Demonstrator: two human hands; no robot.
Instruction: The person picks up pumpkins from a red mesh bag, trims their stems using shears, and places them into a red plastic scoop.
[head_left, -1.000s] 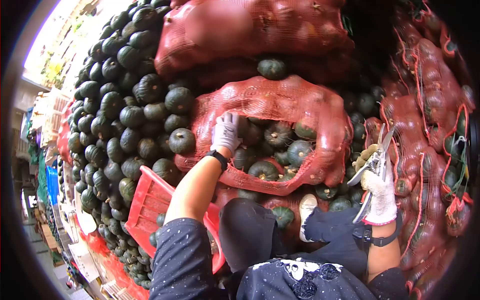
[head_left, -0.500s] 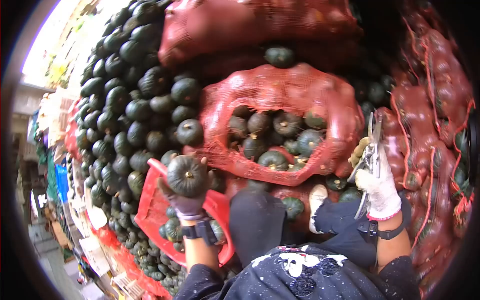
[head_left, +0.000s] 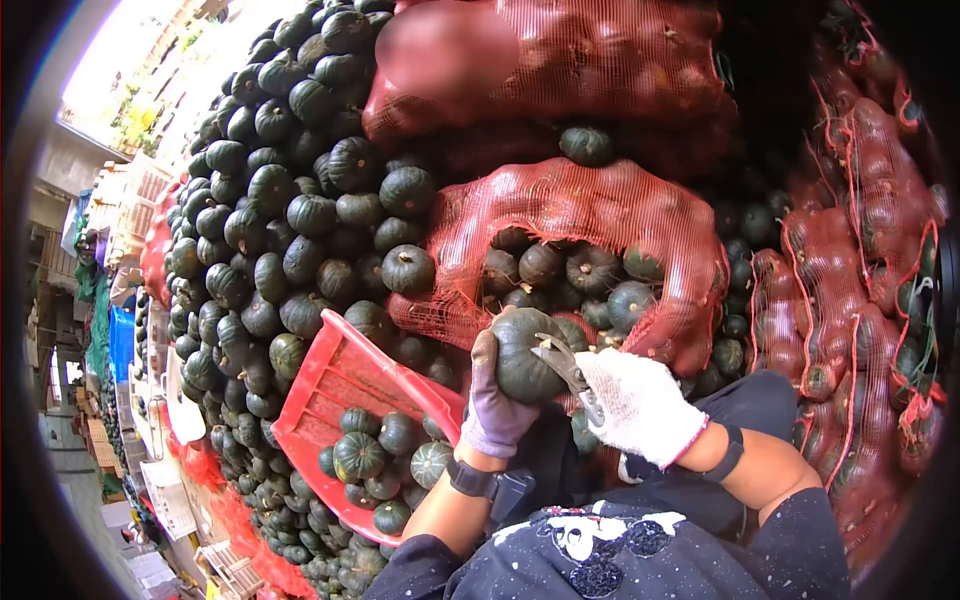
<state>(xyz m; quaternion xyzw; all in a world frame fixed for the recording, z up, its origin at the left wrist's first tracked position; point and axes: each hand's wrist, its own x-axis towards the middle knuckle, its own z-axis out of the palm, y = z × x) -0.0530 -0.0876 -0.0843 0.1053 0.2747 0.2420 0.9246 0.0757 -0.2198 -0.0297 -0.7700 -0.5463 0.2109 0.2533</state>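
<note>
From here: 1 red basket (head_left: 345, 392) beside the pumpkin heap (head_left: 270, 230), small green pumpkins (head_left: 359, 457) lying in it; 1 open red mesh sack (head_left: 570, 205), more pumpkins (head_left: 593, 268) inside.

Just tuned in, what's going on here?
A person holds a dark green pumpkin in the gloved left hand. The gloved right hand holds clippers, blades right by the pumpkin. An open net sack of pumpkins lies ahead; a red basket at left holds more.

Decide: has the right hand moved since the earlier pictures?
Yes: against the open sack, the right hand moved left, from beyond its right edge to its near side.
</note>
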